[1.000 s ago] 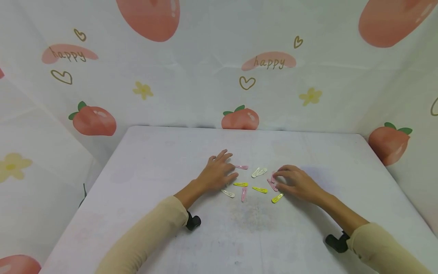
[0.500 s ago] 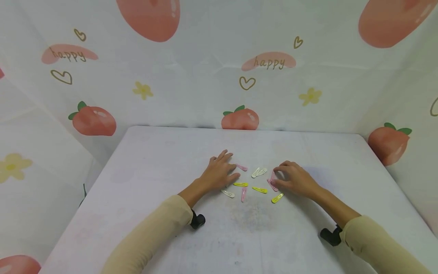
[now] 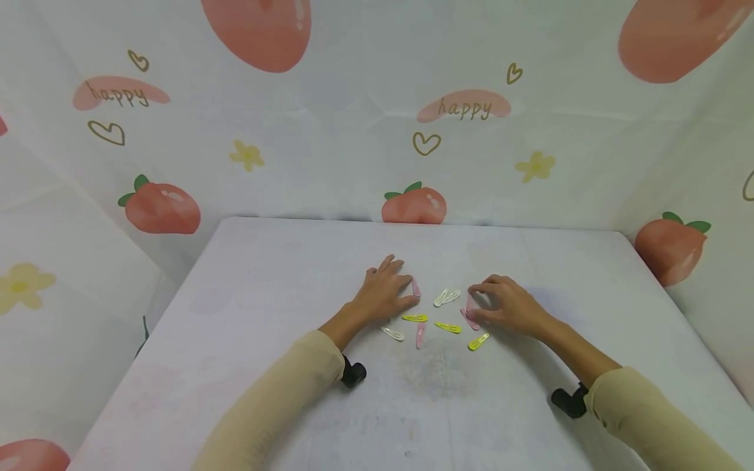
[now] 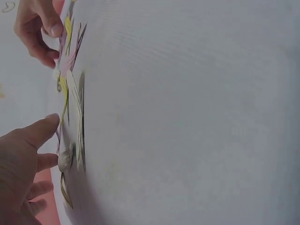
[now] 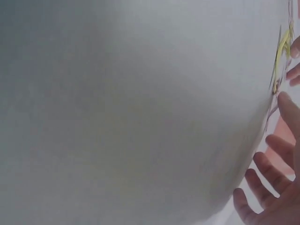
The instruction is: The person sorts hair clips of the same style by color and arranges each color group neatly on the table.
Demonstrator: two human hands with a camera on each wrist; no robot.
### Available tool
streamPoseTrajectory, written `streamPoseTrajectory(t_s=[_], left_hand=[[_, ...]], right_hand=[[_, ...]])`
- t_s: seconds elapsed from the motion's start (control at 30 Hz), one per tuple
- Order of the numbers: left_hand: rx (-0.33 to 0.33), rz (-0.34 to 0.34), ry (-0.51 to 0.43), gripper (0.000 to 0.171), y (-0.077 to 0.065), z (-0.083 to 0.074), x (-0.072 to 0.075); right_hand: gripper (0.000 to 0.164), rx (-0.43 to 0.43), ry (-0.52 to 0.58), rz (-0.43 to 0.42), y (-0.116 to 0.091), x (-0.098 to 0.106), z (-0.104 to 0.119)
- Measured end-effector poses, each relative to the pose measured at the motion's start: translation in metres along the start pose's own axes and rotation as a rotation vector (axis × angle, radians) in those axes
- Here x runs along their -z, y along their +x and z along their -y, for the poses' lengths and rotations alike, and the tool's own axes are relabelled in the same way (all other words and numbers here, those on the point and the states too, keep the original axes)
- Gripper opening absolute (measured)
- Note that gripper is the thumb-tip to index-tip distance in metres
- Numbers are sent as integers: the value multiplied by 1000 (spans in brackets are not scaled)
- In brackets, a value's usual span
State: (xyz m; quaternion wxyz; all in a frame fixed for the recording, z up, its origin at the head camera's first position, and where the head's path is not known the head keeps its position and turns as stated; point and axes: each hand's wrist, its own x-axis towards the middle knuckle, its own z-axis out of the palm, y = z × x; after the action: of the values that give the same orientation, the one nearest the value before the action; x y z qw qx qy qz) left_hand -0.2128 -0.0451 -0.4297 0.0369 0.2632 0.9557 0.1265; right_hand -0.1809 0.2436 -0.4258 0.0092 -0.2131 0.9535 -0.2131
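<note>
In the head view my left hand spans a pink snap hair clip, index fingertip at one end and thumb at the other; the remaining fingers are spread. Opposite it, my right hand has thumb and index finger at the two ends of another pink hair clip. A further pink clip lies slanted by the right thumb. Between the hands sit two overlapping white clips. Nearer me are a yellow clip, a second yellow clip and an upright-lying pink clip.
A white clip lies below the left hand, partly beside dark-and-pale small pieces seen in the left wrist view. Another yellow clip is under the right wrist side. The white table ends at a peach-print cloth behind.
My left hand has shifted slightly right, and its pink clip has turned from lying sideways to pointing toward me. The right thumb and index finger have settled around their pink clip.
</note>
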Motion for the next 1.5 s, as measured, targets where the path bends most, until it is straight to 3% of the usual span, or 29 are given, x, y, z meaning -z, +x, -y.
streamPoseTrajectory(t_s=[0.43,0.7,0.9,1.23,1.5], left_hand=[[38,31,-37,52,12,2,3],[13,-7,-114,48,7,13,12],[0,-10,-178,46,-12,44,25],[28,21,-244,47,-63,106,47],[95,13,-249,46,-89,131,52]], right_hand=[[44,26,23,12,4,2,-4],[45,5,34,21,7,0,-6],[46,17,33,12,6,0,-6],[45,28,25,6,6,1,-6],[44,33,43,4,8,0,-5]])
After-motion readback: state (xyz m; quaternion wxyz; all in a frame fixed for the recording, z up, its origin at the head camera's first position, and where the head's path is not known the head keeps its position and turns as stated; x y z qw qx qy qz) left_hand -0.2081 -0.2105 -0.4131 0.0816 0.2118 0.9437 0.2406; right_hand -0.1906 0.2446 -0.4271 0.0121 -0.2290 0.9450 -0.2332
